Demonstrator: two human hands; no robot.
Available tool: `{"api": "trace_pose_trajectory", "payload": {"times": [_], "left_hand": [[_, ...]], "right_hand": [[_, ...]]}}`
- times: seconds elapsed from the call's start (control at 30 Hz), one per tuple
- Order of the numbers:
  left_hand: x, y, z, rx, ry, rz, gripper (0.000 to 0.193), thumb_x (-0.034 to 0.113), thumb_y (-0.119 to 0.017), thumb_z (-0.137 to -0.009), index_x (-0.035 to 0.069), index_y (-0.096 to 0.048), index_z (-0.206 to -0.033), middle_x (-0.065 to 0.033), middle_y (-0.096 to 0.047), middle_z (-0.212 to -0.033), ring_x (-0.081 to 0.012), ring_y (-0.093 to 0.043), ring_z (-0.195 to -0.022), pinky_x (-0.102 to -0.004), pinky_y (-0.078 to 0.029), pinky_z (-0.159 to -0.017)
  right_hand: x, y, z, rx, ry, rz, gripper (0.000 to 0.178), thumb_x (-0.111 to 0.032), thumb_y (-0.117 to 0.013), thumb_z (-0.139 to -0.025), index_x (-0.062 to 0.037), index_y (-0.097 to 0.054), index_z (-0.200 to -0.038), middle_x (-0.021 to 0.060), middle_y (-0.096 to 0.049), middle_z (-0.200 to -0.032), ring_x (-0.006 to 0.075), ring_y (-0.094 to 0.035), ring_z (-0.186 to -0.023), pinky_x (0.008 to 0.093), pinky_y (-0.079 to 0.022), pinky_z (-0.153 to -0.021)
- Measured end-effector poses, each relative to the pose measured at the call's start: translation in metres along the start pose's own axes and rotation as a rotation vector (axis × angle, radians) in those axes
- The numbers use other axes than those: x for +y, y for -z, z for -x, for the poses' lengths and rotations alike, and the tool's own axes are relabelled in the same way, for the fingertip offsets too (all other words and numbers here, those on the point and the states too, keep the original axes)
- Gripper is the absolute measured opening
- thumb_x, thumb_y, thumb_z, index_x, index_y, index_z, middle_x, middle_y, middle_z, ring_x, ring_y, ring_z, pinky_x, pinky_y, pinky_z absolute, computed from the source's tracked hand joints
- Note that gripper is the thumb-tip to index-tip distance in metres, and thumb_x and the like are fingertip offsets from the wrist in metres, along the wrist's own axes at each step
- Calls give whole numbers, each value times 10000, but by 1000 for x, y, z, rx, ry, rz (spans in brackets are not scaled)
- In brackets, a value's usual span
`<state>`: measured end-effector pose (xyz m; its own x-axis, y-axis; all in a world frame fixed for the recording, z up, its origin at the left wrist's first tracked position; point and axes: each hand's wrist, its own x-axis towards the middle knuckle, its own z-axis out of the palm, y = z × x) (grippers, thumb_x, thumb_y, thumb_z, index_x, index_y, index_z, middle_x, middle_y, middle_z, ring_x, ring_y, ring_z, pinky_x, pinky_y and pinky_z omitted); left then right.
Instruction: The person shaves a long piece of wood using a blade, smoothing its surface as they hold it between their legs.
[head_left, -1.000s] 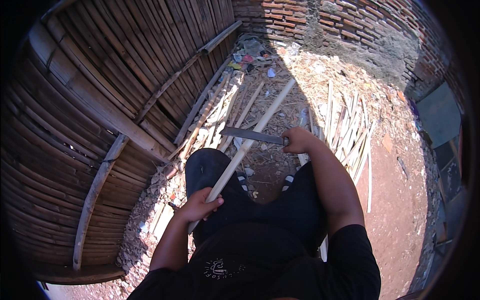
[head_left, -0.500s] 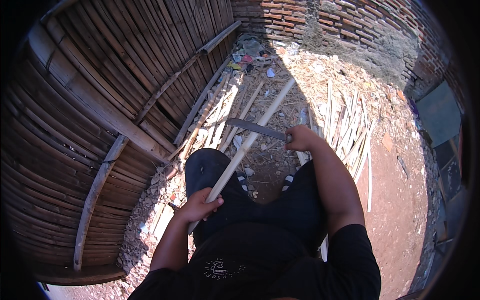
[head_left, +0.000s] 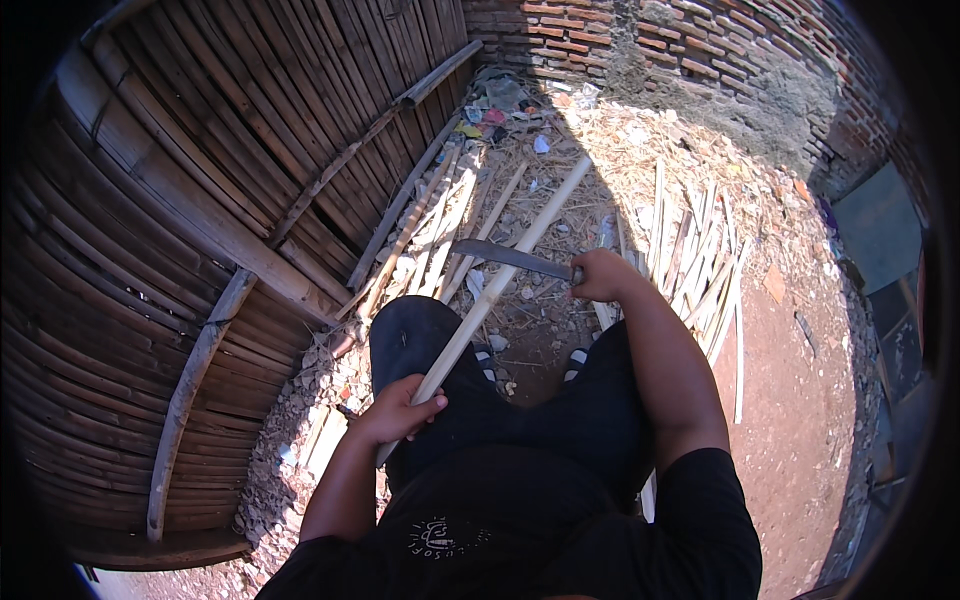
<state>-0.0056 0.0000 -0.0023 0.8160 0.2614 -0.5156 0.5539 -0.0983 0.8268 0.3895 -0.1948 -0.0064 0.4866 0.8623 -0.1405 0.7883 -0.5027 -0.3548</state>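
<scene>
A long pale bamboo strip [head_left: 465, 332] slants from beside my left hip, across my left thigh, up to the far middle of the ground. My left hand [head_left: 402, 410] is closed around its near part. In my right hand [head_left: 600, 276] is the handle of a machete [head_left: 520, 259], held out in front of my right knee. The blade points left and lies across the strip, against its upper side; its tip reaches past the strip's left edge. Most of the handle is hidden by my fingers.
A bamboo-slat wall [head_left: 220, 150] rises close on my left; a brick wall [head_left: 700, 50] stands at the far end. Split bamboo strips [head_left: 700, 250] lie in a pile at right, with more strips [head_left: 440, 225] at left. Wood shavings, rubble and litter cover the ground ahead.
Almost nothing differs. The machete blade is very slightly turned on the strip, while both hands and the bamboo strip stay where they were.
</scene>
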Motion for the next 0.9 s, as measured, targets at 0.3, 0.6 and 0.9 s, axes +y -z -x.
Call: {"api": "trace_pose_trajectory", "payload": {"times": [0.3,0.6,0.9], "left_hand": [[0,-1,1,6,-4,12,380,381,-720,-957,54,-600,-1110,-15,-607,-756,-93,-524,-515,-269,-440,-478],[0,-1,0,12,1,6,380,386,-725,-952,61,-601,-1103,-15,-607,-753,-92,-525,-516,-265,-439,-479],[-2,0,0,4,-8,13,385,393,-722,-954,59,-598,-1100,-17,-606,-758,-93,-526,-519,-265,-440,-481]], "right_hand": [[3,-3,-3,11,48,-18,503,-356,-822,-731,-49,-722,-1117,207,-729,-974,389,-697,-982,477,-545,-885],[-1,1,-1,-8,14,-1,526,-358,-828,-730,-58,-719,-1149,205,-728,-1004,385,-693,-1006,472,-543,-894],[-1,1,0,15,37,2,518,-366,-831,-734,-64,-724,-1141,197,-732,-984,386,-698,-989,474,-547,-883]]}}
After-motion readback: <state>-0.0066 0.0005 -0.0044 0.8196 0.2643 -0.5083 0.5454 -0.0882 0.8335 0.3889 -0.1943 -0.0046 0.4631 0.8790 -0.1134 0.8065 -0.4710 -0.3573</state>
